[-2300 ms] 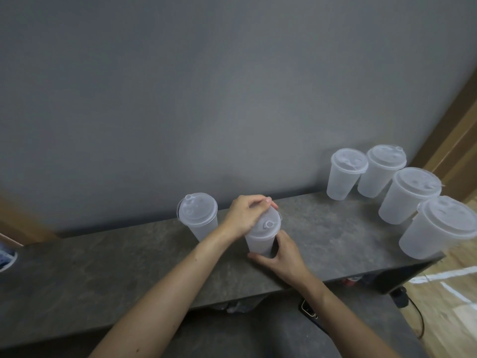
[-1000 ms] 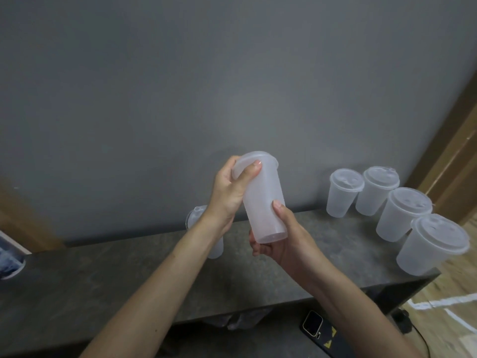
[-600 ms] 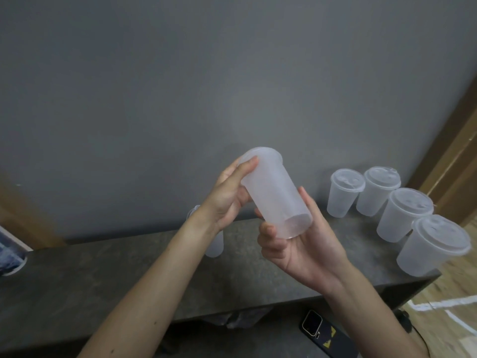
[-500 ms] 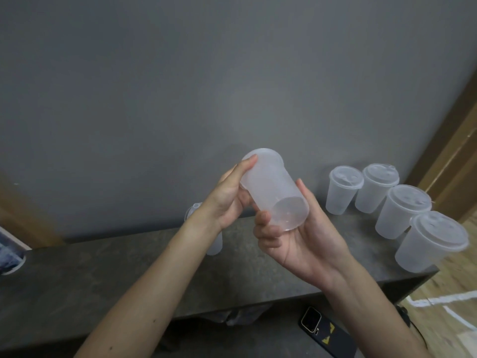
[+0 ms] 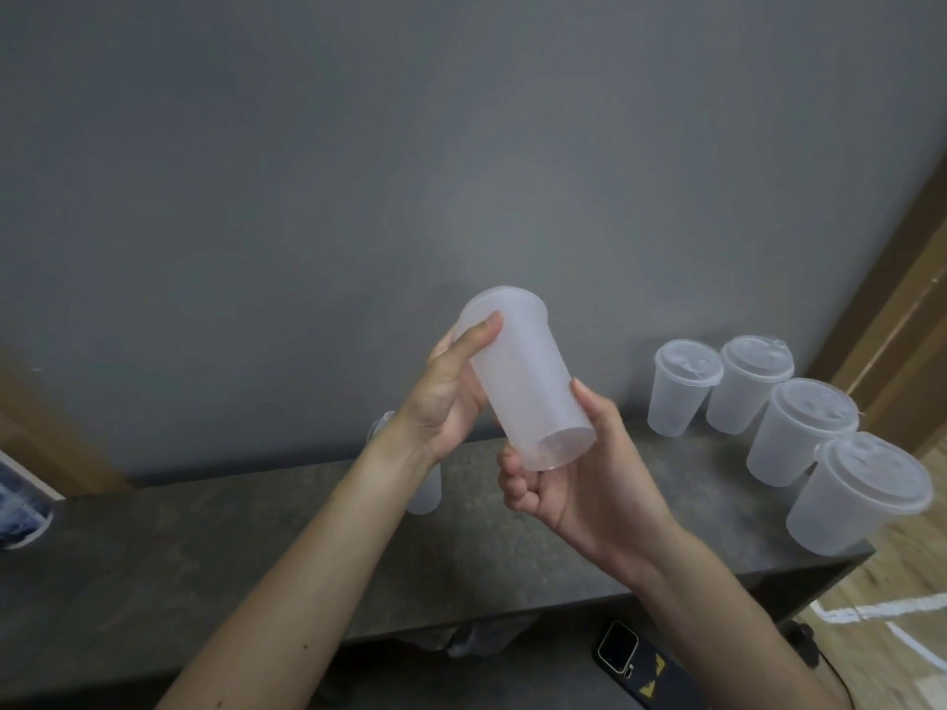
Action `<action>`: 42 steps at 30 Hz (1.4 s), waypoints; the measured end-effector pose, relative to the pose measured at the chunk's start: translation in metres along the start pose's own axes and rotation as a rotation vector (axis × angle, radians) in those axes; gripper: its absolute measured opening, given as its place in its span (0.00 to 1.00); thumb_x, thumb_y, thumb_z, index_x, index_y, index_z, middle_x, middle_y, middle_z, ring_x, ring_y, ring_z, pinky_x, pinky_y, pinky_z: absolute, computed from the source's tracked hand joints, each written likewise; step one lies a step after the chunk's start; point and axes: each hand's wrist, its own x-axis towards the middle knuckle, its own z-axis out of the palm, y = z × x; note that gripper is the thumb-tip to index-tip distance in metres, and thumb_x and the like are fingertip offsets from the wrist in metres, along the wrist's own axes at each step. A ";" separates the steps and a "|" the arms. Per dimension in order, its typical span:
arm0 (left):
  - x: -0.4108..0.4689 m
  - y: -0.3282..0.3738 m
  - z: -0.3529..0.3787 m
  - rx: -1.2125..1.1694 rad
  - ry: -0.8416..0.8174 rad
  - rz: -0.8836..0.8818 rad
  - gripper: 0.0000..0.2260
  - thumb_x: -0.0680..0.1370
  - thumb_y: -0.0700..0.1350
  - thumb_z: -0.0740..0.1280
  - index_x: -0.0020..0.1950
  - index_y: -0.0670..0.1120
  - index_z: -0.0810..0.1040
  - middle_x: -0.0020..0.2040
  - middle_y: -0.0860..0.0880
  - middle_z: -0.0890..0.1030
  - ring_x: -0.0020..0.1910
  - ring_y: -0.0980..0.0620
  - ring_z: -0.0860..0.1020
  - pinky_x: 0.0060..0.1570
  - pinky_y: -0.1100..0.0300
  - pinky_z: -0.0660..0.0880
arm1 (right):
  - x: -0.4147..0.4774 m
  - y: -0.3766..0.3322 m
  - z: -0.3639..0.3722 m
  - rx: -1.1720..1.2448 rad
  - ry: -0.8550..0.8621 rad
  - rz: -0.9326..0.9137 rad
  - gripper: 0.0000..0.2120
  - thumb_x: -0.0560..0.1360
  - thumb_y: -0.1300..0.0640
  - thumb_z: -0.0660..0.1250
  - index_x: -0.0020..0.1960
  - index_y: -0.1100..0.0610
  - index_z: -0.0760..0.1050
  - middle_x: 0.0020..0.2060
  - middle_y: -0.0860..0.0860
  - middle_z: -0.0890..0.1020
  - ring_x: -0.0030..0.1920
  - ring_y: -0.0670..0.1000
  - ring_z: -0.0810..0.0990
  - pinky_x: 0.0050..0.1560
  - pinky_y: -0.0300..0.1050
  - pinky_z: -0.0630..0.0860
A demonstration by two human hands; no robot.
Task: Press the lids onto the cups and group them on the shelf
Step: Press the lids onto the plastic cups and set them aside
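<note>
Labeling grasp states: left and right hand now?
Left hand: fingers grip the cup near its lid.
Right hand: fingers hold the same cup's base.

1. L hand (image 5: 446,397): raised, back of hand toward cam. Fingers curl round upper part of the cup (image 5: 528,381), index tip near the lid end.
2. R hand (image 5: 589,484): palm up, cradling the cup's base end. Thumb lies straight along the side wall, other fingers curl in below the base.
3. L forearm (image 5: 287,597): bare, rises from bottom-left.
4. R forearm (image 5: 717,607): bare, rises from bottom-right. Arms converge, hands close w/ cup between them.
</note>
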 end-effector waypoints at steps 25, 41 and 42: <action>0.007 -0.015 -0.005 0.069 0.169 -0.039 0.24 0.77 0.54 0.72 0.67 0.42 0.77 0.56 0.43 0.83 0.55 0.47 0.82 0.54 0.51 0.80 | 0.003 0.005 -0.009 0.215 0.007 0.109 0.31 0.80 0.38 0.58 0.67 0.65 0.70 0.34 0.55 0.80 0.29 0.50 0.77 0.29 0.41 0.77; 0.000 0.000 -0.007 0.004 0.028 0.026 0.23 0.76 0.49 0.70 0.69 0.42 0.76 0.58 0.45 0.81 0.57 0.50 0.80 0.57 0.54 0.78 | 0.002 0.000 -0.013 0.088 0.045 0.131 0.32 0.79 0.36 0.58 0.57 0.66 0.77 0.31 0.56 0.76 0.28 0.51 0.76 0.30 0.41 0.77; 0.001 -0.002 -0.007 -0.005 0.051 0.022 0.24 0.76 0.49 0.70 0.70 0.41 0.76 0.58 0.45 0.81 0.57 0.49 0.80 0.56 0.54 0.79 | 0.001 0.000 -0.012 0.090 0.036 0.134 0.32 0.79 0.36 0.57 0.57 0.66 0.78 0.31 0.57 0.77 0.28 0.51 0.77 0.30 0.41 0.77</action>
